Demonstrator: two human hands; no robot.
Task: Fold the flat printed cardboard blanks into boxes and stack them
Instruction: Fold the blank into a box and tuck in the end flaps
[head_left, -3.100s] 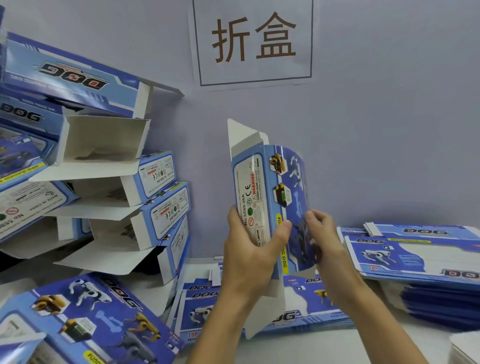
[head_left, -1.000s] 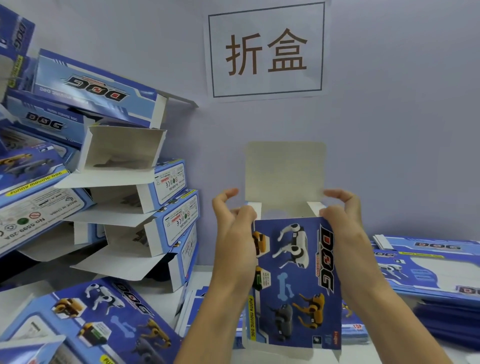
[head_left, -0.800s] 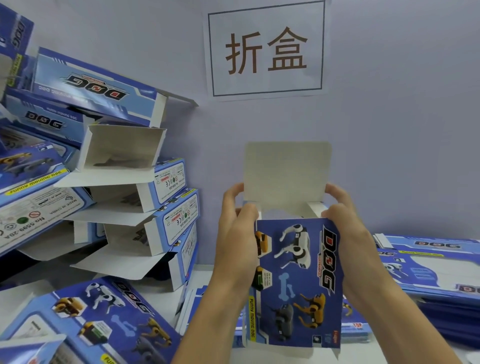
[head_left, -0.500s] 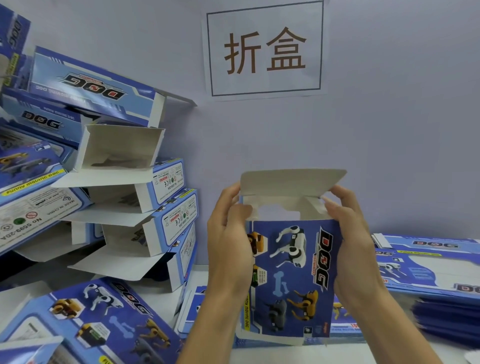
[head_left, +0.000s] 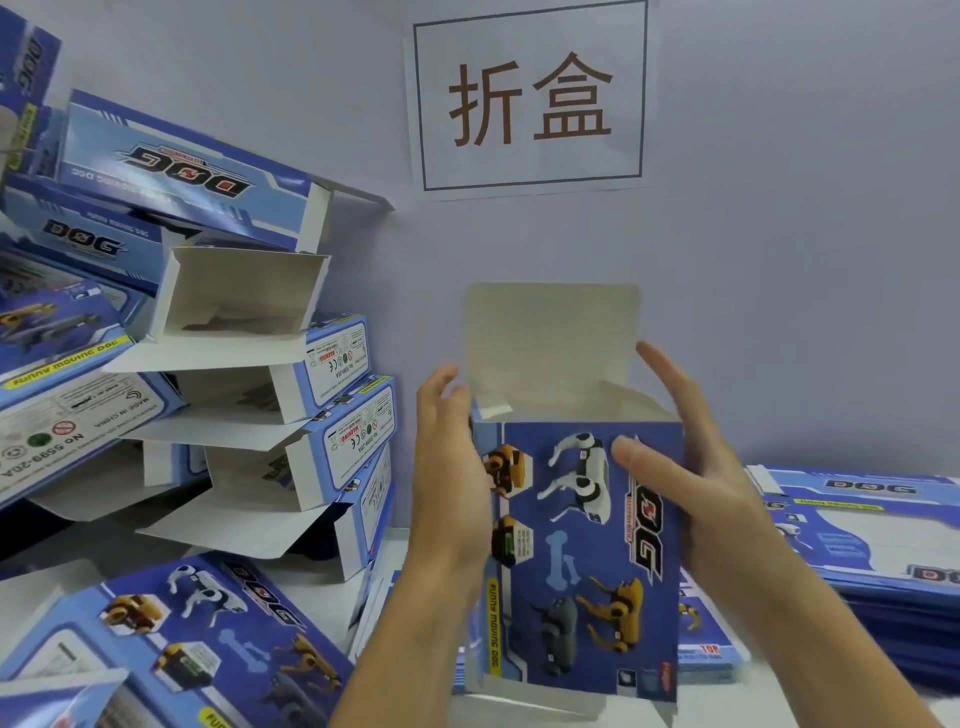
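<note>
the box is standing upright on its long axis in front of the person, above the flat blanks. the left hand is cupping its left side, and the right hand is gripping its right edge, thumb on the printed front. the top flap is sticking straight up just above both hands, the right fingers lying nearer to it.

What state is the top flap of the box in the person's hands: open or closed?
Open. The top flap stands upright above the box, showing its plain inner side, and the box mouth is uncovered.

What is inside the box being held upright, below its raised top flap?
The held box is open on top: bare grey-white inner walls and a side flap show, nothing else. Its lower interior is hidden behind the printed front.
</note>
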